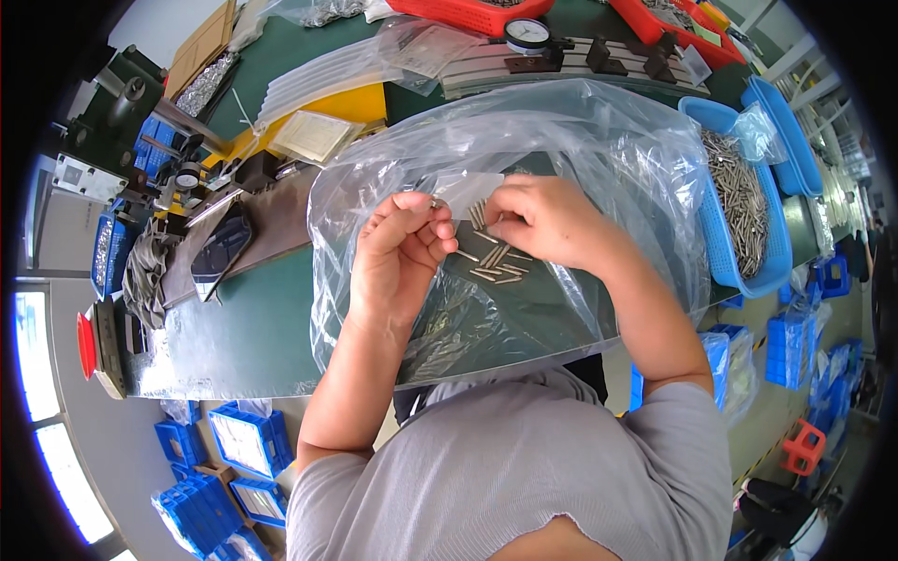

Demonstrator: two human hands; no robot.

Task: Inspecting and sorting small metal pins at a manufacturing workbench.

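My left hand is raised over the bench, its fingers curled around slim metal pins. One pin end shows at the thumb tip, and another pin pokes out below the fingers. To its right, my right hand reaches down with fingers bent together at a small heap of metal pins. Its fingertips are partly hidden, so whether a pin sits between them cannot be made out. The loose pins lie on a large clear plastic sheet or bag spread over the green bench top.
A blue basket full of similar pins stands on the right, beside another blue basket. Behind the plastic are a dial gauge, a metal rail fixture and red trays. Measuring equipment occupies the left side.
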